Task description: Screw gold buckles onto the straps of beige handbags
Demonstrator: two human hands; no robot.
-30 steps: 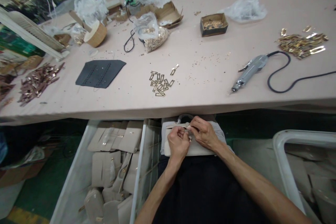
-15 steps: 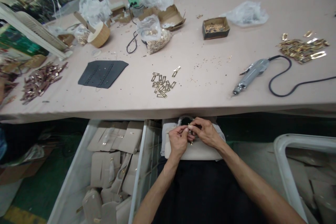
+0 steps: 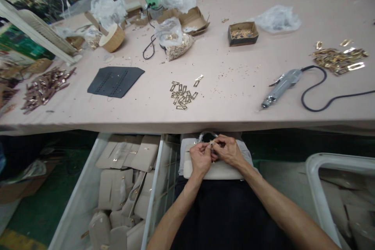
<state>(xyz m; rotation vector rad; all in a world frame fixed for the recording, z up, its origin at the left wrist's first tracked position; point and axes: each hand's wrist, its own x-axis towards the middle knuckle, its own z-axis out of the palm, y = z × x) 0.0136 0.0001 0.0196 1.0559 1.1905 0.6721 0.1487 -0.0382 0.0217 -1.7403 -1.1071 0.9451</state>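
A pale beige bag (image 3: 224,171) with a looped handle lies on my lap below the table edge. My left hand (image 3: 201,158) and my right hand (image 3: 230,150) meet above its upper part, fingertips pinched together on a small metallic piece (image 3: 211,144) that they mostly hide. Both wrists rest low over the bag. On the table ahead sits a loose pile of small gold rectangular frames (image 3: 183,95). A grey power screwdriver (image 3: 281,88) with a dark cable lies to the right of it.
Left of my lap stands a white crate (image 3: 156,187) full of beige bags; another white-rimmed bin (image 3: 319,187) is at the right. The table (image 3: 140,119) also bears a dark sheet (image 3: 115,81), a small box of screws (image 3: 243,34), plastic bags and gold parts (image 3: 336,60).
Both hands stay together over the bag, with the right fingers shifted slightly around the small piece. The view has moved a little.
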